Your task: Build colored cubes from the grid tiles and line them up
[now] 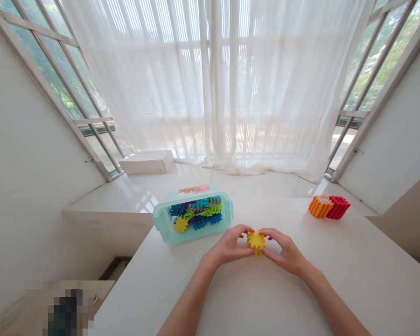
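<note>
A small yellow block of toothed interlocking plastic pieces (255, 241) sits just above the white table (336, 280), held from both sides. My left hand (229, 247) pinches its left side with thumb and fingers. My right hand (283, 252) grips its right side the same way. Behind and to the left lies a clear teal plastic box (192, 214) on its side, holding several blue, green, purple and yellow toothed pieces.
An orange cube (321, 206) and a red cube (339, 207) of the same pieces stand together at the table's far right. A white flat box (147, 161) lies on the window sill before the sheer curtain. The table's left edge drops to the floor.
</note>
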The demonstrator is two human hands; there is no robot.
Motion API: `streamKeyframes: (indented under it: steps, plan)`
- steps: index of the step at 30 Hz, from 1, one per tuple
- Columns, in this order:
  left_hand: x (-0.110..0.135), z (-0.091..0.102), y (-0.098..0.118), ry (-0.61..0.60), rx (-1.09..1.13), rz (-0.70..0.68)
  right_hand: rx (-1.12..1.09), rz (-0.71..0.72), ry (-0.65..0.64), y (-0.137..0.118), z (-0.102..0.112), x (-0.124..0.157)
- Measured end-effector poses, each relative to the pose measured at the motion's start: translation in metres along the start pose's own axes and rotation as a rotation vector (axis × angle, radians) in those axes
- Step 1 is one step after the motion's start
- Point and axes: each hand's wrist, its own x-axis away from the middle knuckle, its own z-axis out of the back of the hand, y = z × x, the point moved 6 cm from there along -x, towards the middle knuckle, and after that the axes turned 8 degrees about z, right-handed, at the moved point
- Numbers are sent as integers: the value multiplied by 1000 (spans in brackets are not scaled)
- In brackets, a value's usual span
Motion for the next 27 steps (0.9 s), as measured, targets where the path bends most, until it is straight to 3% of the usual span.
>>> streamKeyframes:
  steps: [27]
  plan:
    - [1, -1, 2, -24, 24, 4, -25, -5, -2, -1, -2, 0]
